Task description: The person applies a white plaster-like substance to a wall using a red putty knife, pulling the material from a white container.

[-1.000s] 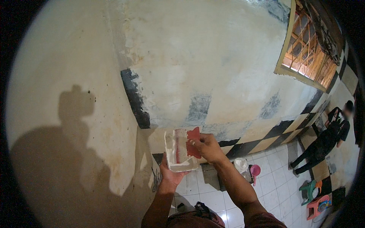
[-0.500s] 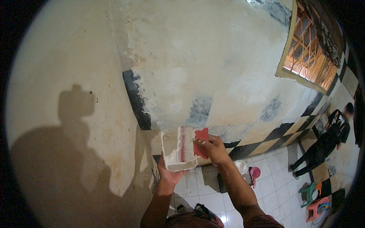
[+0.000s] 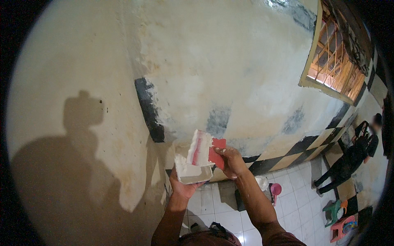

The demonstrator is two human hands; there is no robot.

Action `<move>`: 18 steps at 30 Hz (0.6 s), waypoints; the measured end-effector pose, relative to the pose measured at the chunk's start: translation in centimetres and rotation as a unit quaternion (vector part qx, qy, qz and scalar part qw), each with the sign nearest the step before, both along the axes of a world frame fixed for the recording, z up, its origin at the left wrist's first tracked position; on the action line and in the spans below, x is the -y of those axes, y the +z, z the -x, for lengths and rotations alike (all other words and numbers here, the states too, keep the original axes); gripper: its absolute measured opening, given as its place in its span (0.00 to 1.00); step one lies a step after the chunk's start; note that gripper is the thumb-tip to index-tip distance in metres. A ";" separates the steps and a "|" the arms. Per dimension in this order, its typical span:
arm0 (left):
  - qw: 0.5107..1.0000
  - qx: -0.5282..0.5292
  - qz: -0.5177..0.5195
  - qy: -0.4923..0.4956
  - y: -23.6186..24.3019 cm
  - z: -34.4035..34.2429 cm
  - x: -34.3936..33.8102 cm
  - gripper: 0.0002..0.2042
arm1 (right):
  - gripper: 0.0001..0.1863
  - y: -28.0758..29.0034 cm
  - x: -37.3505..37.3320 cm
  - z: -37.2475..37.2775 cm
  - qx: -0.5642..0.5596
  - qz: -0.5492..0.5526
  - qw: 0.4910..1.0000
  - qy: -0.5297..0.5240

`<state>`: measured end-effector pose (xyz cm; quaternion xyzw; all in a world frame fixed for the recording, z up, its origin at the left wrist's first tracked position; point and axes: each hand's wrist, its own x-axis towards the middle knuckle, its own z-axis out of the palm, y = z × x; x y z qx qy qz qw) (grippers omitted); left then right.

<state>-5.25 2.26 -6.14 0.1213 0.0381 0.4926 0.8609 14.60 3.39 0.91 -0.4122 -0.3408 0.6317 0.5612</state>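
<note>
My left hand (image 3: 183,188) supports a white rectangular tub (image 3: 193,177) from below and along its side, fingers wrapped round it. White putty coats the tub's inside and rim. In my right hand (image 3: 234,162) is a red putty spreader (image 3: 217,152), gripped at its right end. Its broad blade, smeared with white putty and streaked pink, slants over the tub's far part and hides some of the inside. Whether blade and rim touch, I cannot tell. Both hands are in front of the patchy wall (image 3: 193,98), which has white filler over dark squares.
Close on the left stands a bare wall (image 3: 82,164) with my shadow. A barred window (image 3: 330,57) is at upper right. On the tiled floor (image 3: 293,192) are a pink dipper (image 3: 276,189), a green stool (image 3: 331,213) and a red stool (image 3: 342,229). A person in dark clothes (image 3: 349,158) stands at far right.
My right hand has tilted the spreader, and its blade has risen from inside the tub to above its far part. More of the tub's inside shows. My left hand has barely moved.
</note>
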 end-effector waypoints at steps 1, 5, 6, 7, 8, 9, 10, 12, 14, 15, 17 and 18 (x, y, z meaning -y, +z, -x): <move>1.000 -0.012 0.015 0.015 0.4 -0.1 0.0 0.31 | 0.13 0.7 -0.2 0.3 -0.020 -0.003 1.000 0.009; 0.998 -0.039 0.018 0.056 1.2 0.0 -1.1 0.30 | 0.18 5.0 -2.2 2.6 -0.079 -0.044 0.996 -0.015; 0.998 -0.038 0.015 0.055 1.2 0.1 -1.4 0.30 | 0.18 5.5 -3.2 2.8 -0.077 -0.047 0.996 -0.015; 0.998 -0.020 0.006 0.054 1.1 0.5 -1.7 0.30 | 0.18 5.9 -4.4 3.1 -0.086 -0.068 0.994 -0.024; 0.999 0.000 -0.002 0.048 1.2 0.6 -1.8 0.30 | 0.19 6.7 -5.4 3.4 -0.092 -0.089 0.991 -0.036; 0.999 0.002 -0.004 0.047 1.3 0.7 -1.7 0.30 | 0.16 7.6 -6.6 3.9 -0.078 -0.062 0.992 -0.073; 0.998 -0.013 0.018 0.061 1.6 1.0 -1.4 0.30 | 0.16 8.4 -7.7 4.3 -0.077 -0.064 0.992 -0.072; 0.996 -0.026 0.036 0.075 1.7 1.4 -1.3 0.30 | 0.13 10.0 -9.3 4.9 -0.057 -0.083 0.989 -0.113; 0.997 -0.006 0.034 0.063 0.9 2.0 -1.0 0.31 | 0.10 11.0 -10.7 6.2 -0.053 -0.116 0.985 -0.120; 0.997 -0.005 0.032 0.065 0.6 2.1 -0.8 0.31 | 0.09 11.6 -11.2 7.2 -0.064 -0.142 0.976 -0.152; 0.994 -0.007 0.003 0.113 0.4 2.4 -0.2 0.30 | 0.07 12.4 -12.9 9.3 -0.109 -0.173 0.958 -0.201; 0.993 -0.006 0.001 0.115 0.5 2.5 0.2 0.30 | 0.07 12.8 -13.8 9.7 -0.108 -0.175 0.958 -0.198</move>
